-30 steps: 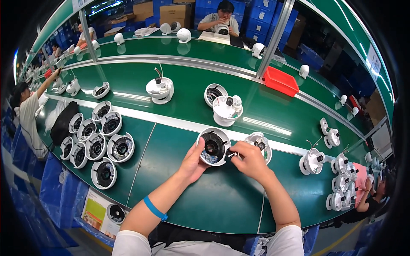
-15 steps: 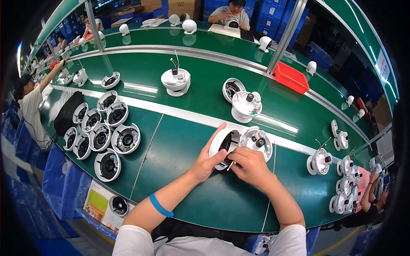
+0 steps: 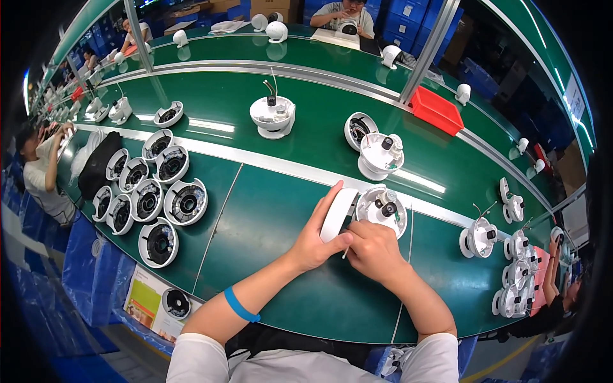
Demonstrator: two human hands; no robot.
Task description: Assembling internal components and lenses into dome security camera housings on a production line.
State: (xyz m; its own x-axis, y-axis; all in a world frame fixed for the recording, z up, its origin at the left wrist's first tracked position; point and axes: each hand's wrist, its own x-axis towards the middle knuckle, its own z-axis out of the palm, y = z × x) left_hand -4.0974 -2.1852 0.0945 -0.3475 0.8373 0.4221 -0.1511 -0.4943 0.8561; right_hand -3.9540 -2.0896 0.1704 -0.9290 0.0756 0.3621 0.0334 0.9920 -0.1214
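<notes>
Head view: a white base (image 3: 382,207) bearing dark cylinders sits on the green tabletop (image 3: 255,230) and serves as reference. Just left of the base, a round white shell (image 3: 339,216) is gripped by the left hand (image 3: 317,241) between thumb and fingers, held on edge, its inside hidden from me as I look on. Nearer the person than the base, the right hand (image 3: 375,252) has its fingers curled tight, a slim pale piece (image 3: 345,254) poking out beneath; whether this joins the shell, I cannot tell. Well left of the base lies a cluster of dark-lined shells (image 3: 146,200); beyond it stands a second base (image 3: 380,156). Probable faults: a slipping left thumb could let the shell drop or knock the base; if the piece is fastened inside, parting the hands too far could strain it; a careless right knuckle could nudge the base.
</notes>
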